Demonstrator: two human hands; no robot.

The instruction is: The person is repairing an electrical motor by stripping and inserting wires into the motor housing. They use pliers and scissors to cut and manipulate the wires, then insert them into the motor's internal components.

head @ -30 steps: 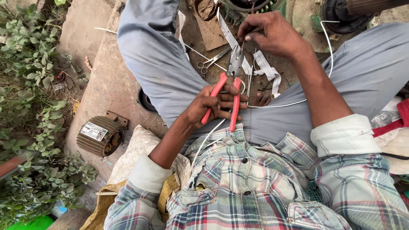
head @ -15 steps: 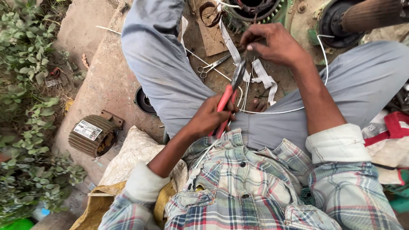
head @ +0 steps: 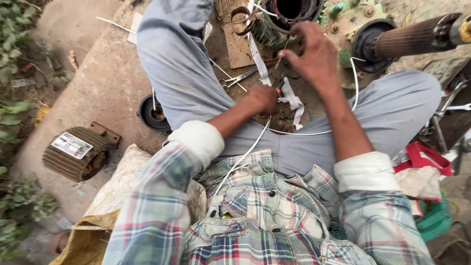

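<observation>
My left hand (head: pixel 262 99) is closed between my knees, and a bit of the red-handled pliers (head: pixel 278 91) shows at its knuckles. My right hand (head: pixel 314 54) reaches forward to the rim of an open motor stator (head: pixel 289 14), its fingertips pinched on a thin wire (head: pixel 280 58). White tape strips (head: pixel 293 101) hang just beside my left hand, and another strip (head: pixel 255 54) runs up toward the stator. A white cord (head: pixel 245 152) runs from my lap toward my left hand. The pliers' jaws are hidden.
Scissors (head: pixel 236 79) lie on the ground between my legs. A rusty rotor shaft (head: pixel 417 37) sits at the upper right. A ribbed motor housing (head: pixel 73 153) and a black round cap (head: pixel 152 114) lie on the left slab. Red cloth (head: pixel 423 161) is at the right; plants (head: pixel 14 98) at the left.
My left hand has moved forward with the pliers, from my lap to between my knees. My right hand has left the pliers' tip and reached up to the stator. The view has tilted.
</observation>
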